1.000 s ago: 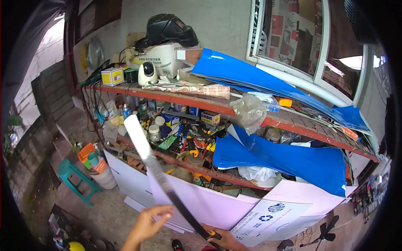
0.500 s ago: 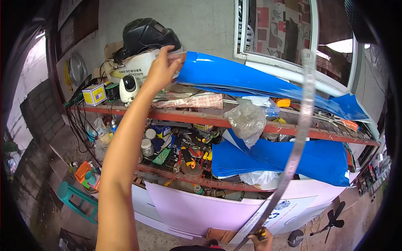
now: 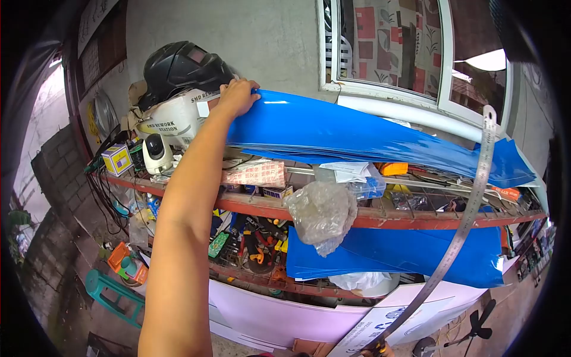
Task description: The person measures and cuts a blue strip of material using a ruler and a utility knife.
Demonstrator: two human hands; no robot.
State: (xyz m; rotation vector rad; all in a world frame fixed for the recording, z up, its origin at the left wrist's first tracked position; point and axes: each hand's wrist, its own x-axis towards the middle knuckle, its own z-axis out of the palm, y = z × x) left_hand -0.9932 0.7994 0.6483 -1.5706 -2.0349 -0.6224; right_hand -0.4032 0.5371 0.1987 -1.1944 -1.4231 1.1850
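Note:
Long blue sheets (image 3: 345,128) lie stacked on the upper shelf, their left end raised. My left hand (image 3: 239,97) grips the top left corner of these sheets, fingers closed over the edge. Low in the view, at the bottom edge, my right hand (image 3: 379,350) is closed on a long metal ruler (image 3: 455,244), partly cut off by the frame. The ruler slants up to the right, its rounded end in front of the window's lower corner. More blue sheets (image 3: 416,256) rest on the lower shelf.
A black welding helmet (image 3: 185,68) sits on a white box (image 3: 169,122) at the left. Nearby stands a white camera (image 3: 157,154). A crumpled plastic bag (image 3: 321,214) hangs over the red shelf edge (image 3: 410,220). Tools fill the lower shelf; a green stool (image 3: 113,291) stands lower left.
My left hand has closed on the sheets' corner. The ruler's upper end has shifted right and down in view. The view has shifted, and my right hand sits lower at the frame edge.

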